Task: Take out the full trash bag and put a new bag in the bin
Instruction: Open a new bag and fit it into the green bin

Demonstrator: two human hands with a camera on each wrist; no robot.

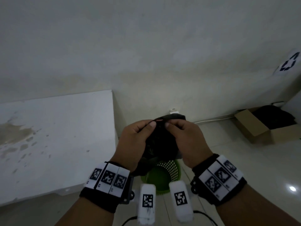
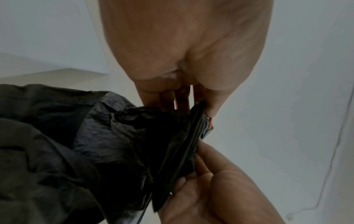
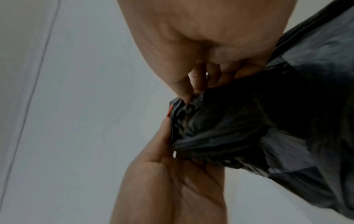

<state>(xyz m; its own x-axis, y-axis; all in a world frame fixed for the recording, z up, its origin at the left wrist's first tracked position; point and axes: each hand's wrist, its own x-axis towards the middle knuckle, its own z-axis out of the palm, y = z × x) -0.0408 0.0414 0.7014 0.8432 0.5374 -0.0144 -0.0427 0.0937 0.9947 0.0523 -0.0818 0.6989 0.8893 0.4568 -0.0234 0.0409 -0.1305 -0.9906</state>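
Observation:
A crumpled black trash bag hangs between my two hands above a green perforated bin on the floor. My left hand pinches the bag's top edge with thumb and fingers. My right hand pinches the same edge right beside it. In the left wrist view the left hand's fingers grip the folded black plastic, and the right hand holds it from below. The right wrist view shows the right hand's fingers curled on the bunched bag. What I can see of the bin's inside is bare green.
A white stained table top stands on the left, close to the bin. An open cardboard box with dark contents sits on the tiled floor at the right. A white cable runs along the foot of the wall.

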